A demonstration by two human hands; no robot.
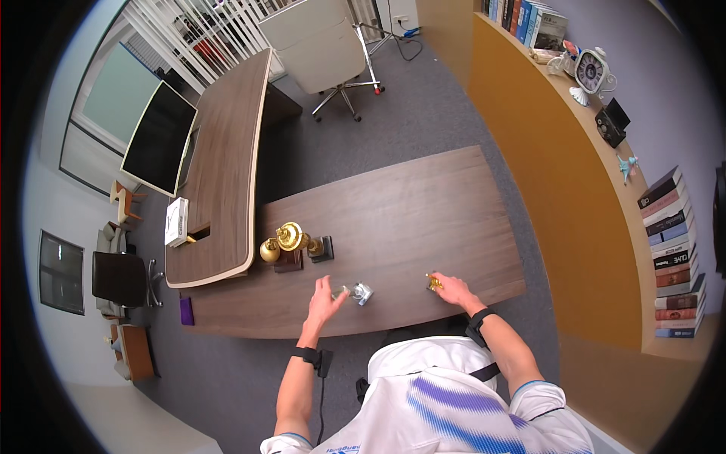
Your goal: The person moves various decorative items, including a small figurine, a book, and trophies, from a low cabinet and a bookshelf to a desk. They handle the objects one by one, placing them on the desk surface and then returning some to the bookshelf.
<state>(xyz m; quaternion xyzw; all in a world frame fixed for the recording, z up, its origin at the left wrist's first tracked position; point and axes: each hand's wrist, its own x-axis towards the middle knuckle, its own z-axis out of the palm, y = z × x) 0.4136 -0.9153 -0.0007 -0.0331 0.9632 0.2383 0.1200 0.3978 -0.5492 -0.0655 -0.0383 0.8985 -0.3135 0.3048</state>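
Observation:
My left hand (322,303) is at a small clear, crystal-like ornament (362,293) near the table's front edge. Its thumb and fingers are spread about the ornament's pale upper end; whether they grip it cannot be told. Further right, my right hand (452,289) has its fingers closed on a small golden figurine (434,281), low over the wooden table (431,215). Much of the figurine is hidden by the fingers. Beyond my left hand stand golden trophies on dark bases, one with a round golden cup (291,236) and one with a golden ball (270,250).
A curved desk (227,136) adjoins on the left, bearing a monitor (160,138) and a white box (177,222). A purple object (186,311) lies at the table's left end. To the right runs a shelf ledge with stacked books (672,255) and a clock (591,71).

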